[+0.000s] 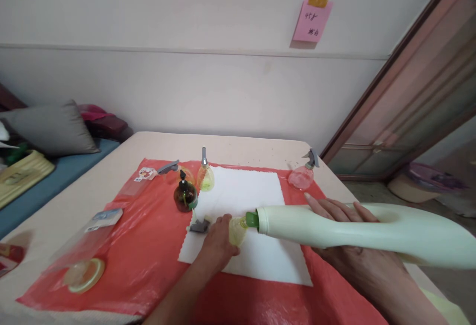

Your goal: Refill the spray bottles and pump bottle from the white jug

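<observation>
Big pale-green jug point(293, 227), center to lower right of frame, near-horizontal, long axis left-right, mouth pointing left; right hand point(366, 268) grasping its middle. Green spout point(252, 220) sits right at neck of small clear bottle point(238, 231), lower center, neck leaning right; left hand point(218, 243) grips that one. Its contents unclear. Pump bottle point(206, 181), left of center: yellow-green liquid low inside. White sheet point(249, 186) bare toward upper right, scalloped edges over red sheet point(148, 250).
</observation>
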Demonstrator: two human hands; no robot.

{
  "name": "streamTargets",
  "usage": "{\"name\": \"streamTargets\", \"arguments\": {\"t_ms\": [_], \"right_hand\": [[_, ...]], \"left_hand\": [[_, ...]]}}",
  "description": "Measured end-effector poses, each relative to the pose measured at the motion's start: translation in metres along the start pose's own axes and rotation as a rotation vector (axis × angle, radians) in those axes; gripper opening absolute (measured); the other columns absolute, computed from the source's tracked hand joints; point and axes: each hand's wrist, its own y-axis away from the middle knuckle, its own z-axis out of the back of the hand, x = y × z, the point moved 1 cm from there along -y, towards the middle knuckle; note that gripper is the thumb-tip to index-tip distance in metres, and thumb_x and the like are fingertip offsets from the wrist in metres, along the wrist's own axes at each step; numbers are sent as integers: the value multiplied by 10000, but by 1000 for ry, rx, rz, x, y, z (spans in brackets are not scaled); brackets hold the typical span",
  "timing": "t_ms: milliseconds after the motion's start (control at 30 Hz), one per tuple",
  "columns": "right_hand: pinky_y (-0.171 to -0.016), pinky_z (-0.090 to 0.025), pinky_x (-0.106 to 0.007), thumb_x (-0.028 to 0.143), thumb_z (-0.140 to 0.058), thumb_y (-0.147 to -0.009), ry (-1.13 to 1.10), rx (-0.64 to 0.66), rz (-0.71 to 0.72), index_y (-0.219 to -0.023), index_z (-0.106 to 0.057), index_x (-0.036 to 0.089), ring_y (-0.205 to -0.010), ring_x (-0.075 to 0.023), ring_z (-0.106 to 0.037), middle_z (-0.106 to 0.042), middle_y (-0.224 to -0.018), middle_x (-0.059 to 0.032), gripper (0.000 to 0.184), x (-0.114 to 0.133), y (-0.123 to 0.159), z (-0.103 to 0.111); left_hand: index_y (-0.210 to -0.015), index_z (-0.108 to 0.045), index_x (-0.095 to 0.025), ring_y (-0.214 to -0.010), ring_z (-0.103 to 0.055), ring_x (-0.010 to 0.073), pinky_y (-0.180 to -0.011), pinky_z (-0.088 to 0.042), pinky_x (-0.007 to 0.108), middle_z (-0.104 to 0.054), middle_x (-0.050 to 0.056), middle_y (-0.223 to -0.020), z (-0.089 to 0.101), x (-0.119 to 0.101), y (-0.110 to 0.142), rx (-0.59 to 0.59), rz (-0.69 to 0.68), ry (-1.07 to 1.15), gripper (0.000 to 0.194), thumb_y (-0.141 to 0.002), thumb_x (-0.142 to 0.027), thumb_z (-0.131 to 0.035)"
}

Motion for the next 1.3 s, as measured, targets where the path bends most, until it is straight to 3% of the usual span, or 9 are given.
{"name": "streamTargets", "arguments": {"t_ms": [1300], "right_hand": [[-1041,-408,-554,262,-576,-909,5,-16,30,-1442,-451,115,-1084,-322,-609,-659,-1206,-155,567,-1,0,-1]], "left_hand": [[-1395,-462,-143,-1373,-456,315,-1126,-345,369,-511,156,-1451,1,-3,2,8,10,11,810,-635,-144,-743]]}}
